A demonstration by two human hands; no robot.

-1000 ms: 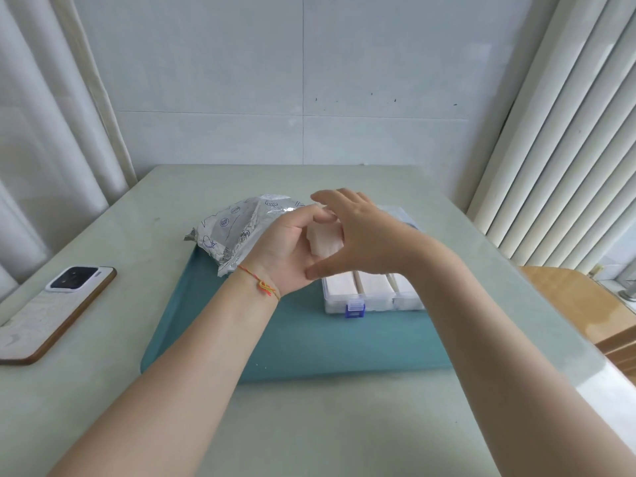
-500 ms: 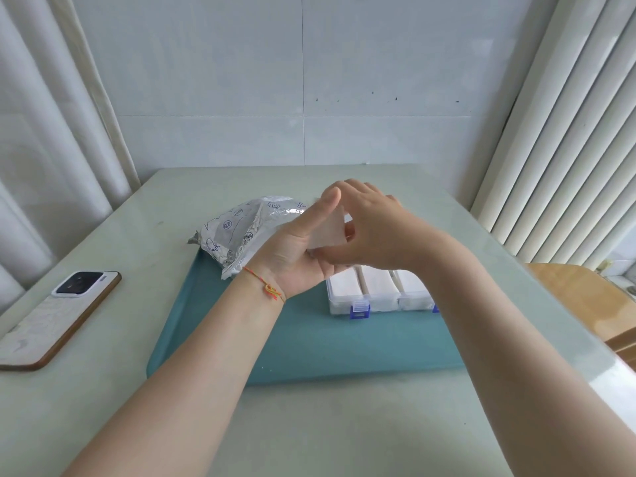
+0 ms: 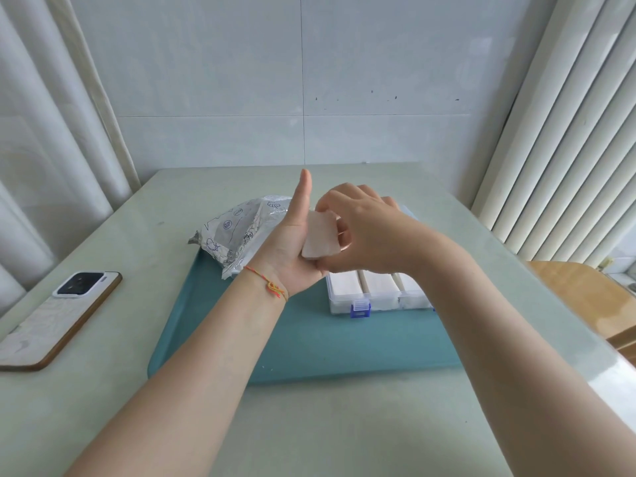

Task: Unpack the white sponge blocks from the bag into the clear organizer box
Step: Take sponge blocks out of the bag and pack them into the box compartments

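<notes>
A white sponge block is held up above the clear organizer box. My right hand pinches it, fingers over its top edge and thumb under its lower end. My left hand cups the block from the left, thumb pointing straight up, its fingers curled behind the block and mostly hidden. The box sits on the teal tray with white blocks lying in its front compartments and a blue latch on its front wall. The silver printed bag lies crumpled at the tray's back left, behind my left hand.
A phone lies face down near the left edge of the pale green table. A wooden chair stands off the right side. Curtains hang at left, blinds at right, and a tiled wall stands behind.
Both hands have risen slightly with the block. My left thumb has lifted off the block and now points straight up. My right hand has turned the block so that its broad face shows.
</notes>
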